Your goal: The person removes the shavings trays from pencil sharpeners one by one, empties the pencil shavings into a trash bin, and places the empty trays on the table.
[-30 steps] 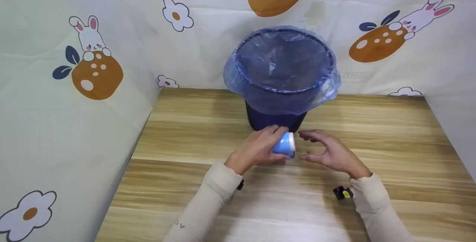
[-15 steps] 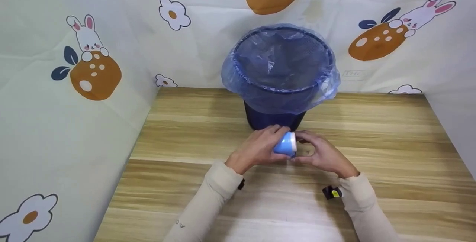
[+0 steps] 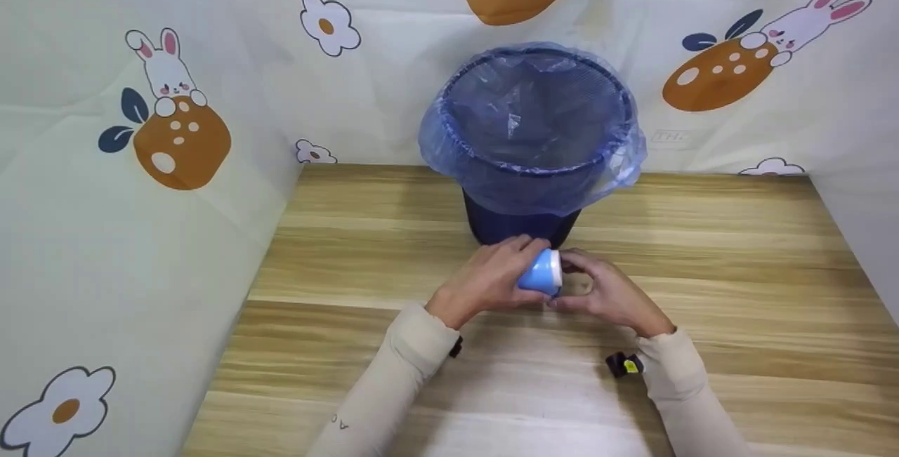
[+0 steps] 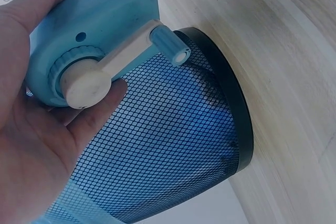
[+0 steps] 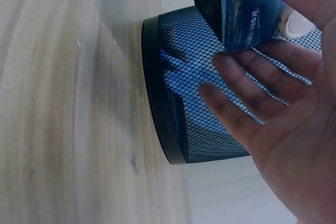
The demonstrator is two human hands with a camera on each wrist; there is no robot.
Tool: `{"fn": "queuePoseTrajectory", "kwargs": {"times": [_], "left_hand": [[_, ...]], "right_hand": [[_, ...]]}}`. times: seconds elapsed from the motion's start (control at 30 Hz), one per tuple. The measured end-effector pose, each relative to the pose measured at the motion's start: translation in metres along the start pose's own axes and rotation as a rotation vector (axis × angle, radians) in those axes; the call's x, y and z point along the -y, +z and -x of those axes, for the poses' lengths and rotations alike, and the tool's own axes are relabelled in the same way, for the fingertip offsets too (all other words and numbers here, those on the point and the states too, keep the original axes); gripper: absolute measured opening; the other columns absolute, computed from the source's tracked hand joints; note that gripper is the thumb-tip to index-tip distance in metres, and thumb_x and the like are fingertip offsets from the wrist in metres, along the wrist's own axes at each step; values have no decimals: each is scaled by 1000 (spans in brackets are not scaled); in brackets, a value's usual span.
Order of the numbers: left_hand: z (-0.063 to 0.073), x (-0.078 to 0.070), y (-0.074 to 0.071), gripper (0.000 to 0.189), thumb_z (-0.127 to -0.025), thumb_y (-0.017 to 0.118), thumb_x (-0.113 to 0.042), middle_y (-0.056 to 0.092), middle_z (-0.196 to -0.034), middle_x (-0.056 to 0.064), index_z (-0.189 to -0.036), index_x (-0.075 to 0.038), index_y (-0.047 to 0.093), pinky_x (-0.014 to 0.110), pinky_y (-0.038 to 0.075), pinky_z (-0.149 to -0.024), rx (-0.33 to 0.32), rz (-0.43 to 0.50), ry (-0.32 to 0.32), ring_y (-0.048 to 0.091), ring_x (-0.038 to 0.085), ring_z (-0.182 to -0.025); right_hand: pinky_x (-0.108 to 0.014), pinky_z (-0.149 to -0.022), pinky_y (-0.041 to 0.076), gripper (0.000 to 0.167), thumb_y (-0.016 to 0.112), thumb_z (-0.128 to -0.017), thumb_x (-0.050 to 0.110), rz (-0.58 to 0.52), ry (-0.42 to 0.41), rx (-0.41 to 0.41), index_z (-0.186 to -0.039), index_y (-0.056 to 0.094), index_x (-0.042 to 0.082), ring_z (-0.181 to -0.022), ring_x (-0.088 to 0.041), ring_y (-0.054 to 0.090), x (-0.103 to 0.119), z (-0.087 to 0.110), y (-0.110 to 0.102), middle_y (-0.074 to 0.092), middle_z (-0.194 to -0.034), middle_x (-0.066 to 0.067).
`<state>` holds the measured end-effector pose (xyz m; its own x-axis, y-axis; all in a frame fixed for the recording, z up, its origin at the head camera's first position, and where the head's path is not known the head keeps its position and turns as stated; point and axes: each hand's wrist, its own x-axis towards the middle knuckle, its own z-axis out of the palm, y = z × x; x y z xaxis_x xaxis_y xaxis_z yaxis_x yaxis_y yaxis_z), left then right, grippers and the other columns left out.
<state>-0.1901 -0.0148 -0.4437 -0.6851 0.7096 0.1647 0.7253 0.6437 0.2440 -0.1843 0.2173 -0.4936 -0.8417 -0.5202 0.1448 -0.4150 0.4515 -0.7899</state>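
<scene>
A light blue pencil sharpener [image 3: 538,274] with a pale end is held just in front of the bin. My left hand [image 3: 488,278] grips its body from the left. In the left wrist view its white crank [image 4: 123,53] with a blue knob points outward, above the mesh. My right hand [image 3: 611,295] has thumb and forefinger at the sharpener's right end. The right wrist view shows the thumb over a clear, lettered drawer section [image 5: 254,19] and fingertips beneath it, while the other fingers [image 5: 231,108] stay extended.
Behind the hands stands a dark mesh wastebasket [image 3: 520,227], lined with a translucent blue bag [image 3: 484,187] folded over its rim. It rests on a wood-grain tabletop [image 3: 337,253] against a printed cloth backdrop [image 3: 393,92].
My right hand has moved left, from a gap beside the sharpener to its right end. My left hand has kept its grip with hardly any movement.
</scene>
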Motion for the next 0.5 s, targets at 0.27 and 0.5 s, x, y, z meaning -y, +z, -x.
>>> {"fn": "queuePoseTrajectory", "kwargs": {"times": [0.27, 0.5], "left_hand": [[0, 0, 0, 71, -82, 78, -49, 61, -119, 6, -135, -10, 52, 33, 56, -86, 2, -7, 2, 61, 19, -105], [1, -2, -3, 73, -82, 78, -48, 61, -122, 7, -137, -9, 51, 34, 56, -87, 6, 7, 0, 61, 19, -107]], "right_hand": [[-51, -99, 49, 54, 84, -80, 27, -63, -8, 5, -127, 62, 11, -114, -25, 63, -4, 0, 2, 66, -122, -2], [-47, -99, 50, 52, 86, -77, 14, -98, -22, -21, -124, 64, 9, -113, -24, 64, -5, 1, 2, 67, -120, -3]]}}
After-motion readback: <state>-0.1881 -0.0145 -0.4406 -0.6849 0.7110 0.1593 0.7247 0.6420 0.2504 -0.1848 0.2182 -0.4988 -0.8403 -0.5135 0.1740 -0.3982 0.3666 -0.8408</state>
